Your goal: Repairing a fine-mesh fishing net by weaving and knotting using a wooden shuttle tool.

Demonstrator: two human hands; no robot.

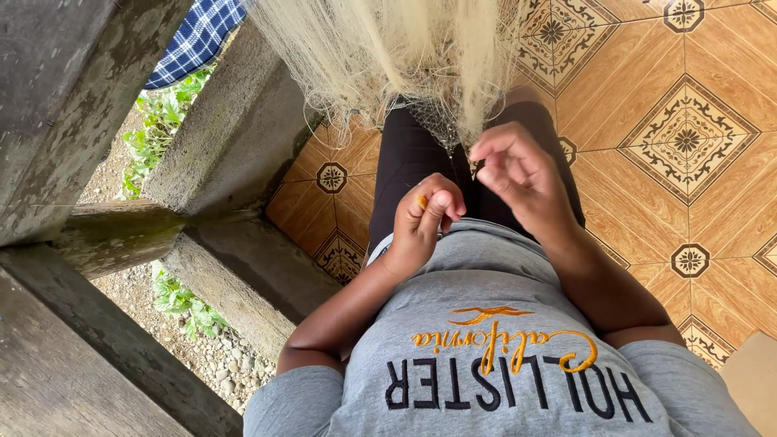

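Observation:
A pale fishing net (pixel 388 57) hangs down in front of me, its lower dark meshes ending just above my lap. My right hand (pixel 518 170) pinches the bottom edge of the net between thumb and fingers. My left hand (pixel 425 218) is closed around a small yellow-orange tool (pixel 422 201), held a little below and left of the right hand. Both hands hover over my black trousers (pixel 405 170) and grey shirt (pixel 502 324).
Thick weathered concrete railing posts (pixel 235 137) run along the left, with gravel and green plants (pixel 174 295) beyond them. A blue checked cloth (pixel 194 40) hangs at the top left. Orange patterned floor tiles (pixel 688 137) spread to the right.

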